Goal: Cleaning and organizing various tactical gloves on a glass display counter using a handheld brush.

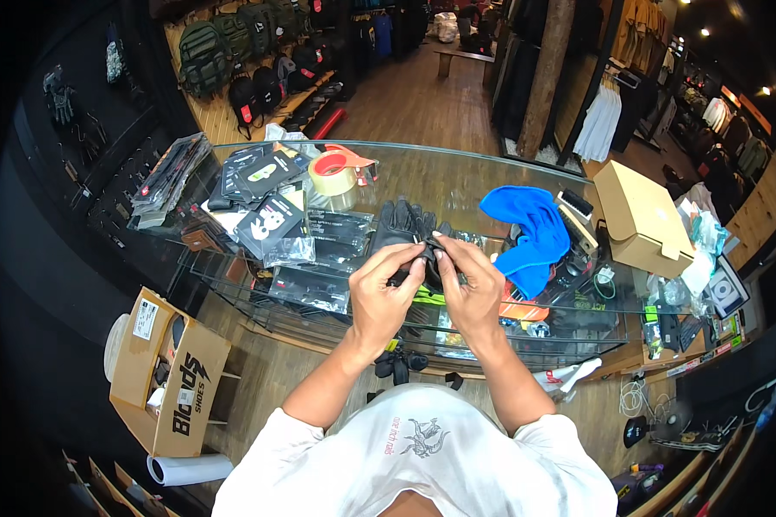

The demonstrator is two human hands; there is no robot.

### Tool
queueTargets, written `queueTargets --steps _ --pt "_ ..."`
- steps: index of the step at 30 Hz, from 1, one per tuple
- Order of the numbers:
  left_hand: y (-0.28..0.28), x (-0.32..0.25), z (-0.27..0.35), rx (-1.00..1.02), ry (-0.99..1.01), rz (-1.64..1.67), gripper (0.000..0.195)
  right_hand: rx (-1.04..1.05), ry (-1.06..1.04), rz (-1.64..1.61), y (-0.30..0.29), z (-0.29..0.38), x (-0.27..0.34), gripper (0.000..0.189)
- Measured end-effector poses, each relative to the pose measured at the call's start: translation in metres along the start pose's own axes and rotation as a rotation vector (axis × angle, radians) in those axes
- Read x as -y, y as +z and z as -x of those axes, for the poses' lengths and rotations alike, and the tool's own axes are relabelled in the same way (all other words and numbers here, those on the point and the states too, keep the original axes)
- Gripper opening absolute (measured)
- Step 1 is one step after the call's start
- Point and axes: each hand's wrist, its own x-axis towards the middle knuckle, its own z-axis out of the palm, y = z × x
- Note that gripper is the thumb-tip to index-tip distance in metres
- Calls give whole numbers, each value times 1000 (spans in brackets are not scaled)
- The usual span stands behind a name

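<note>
Fingertips close together, my left hand and my right hand pinch a small black piece between them. It looks like part of a glove, though my fingers cover much of it. Just beyond, a pair of black gloves lies on the glass display counter, fingers pointing away from me. To the left of them are flat black items in clear plastic packaging. A crumpled blue cloth rests to the right of my right hand.
A tape dispenser and printed black packets crowd the counter's left side. Brushes and a cardboard box stand at the right. An open carton is at lower left. Backpacks line the far wall.
</note>
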Motion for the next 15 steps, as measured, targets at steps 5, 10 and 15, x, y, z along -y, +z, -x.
queueTargets --steps 5,10,15 --pt "0 -6 0 31 -54 26 20 65 -24 58 -7 1 2 27" --pt "0 -4 3 17 -134 135 20 82 39 44 -5 5 11 26" --pt "-1 -4 3 4 -137 160 19 67 46 63 -4 6 16 27"
